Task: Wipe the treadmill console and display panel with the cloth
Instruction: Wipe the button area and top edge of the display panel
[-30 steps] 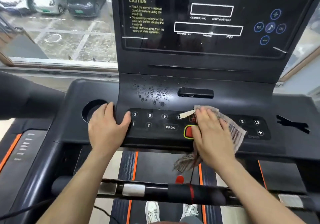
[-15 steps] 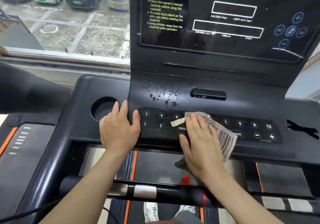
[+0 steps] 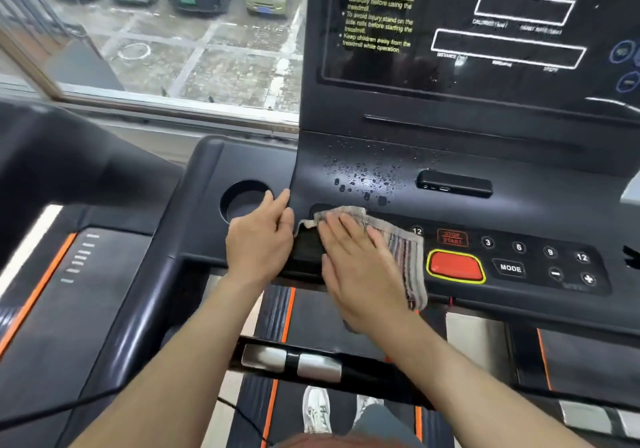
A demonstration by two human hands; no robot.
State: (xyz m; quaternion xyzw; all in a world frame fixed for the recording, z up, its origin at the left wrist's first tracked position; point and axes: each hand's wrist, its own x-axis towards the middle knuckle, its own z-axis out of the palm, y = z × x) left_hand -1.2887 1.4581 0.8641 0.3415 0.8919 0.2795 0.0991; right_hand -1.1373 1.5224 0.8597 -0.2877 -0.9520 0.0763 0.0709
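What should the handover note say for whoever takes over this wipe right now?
Left hand: open, resting flat on the black plastic treadmill console beside the round cup holder.
Right hand: open, flat fingers pressing the striped grey-beige cloth onto the left end of the keypad.
Done: cannot tell which areas are finished.
Left: water droplets on the slope above the keypad; the glossy black display panel is not being touched.

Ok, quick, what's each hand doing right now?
Left hand: open, resting on the black plastic treadmill console, holding nothing.
Right hand: open, straight fingers pressing the grey striped cloth onto the button panel.
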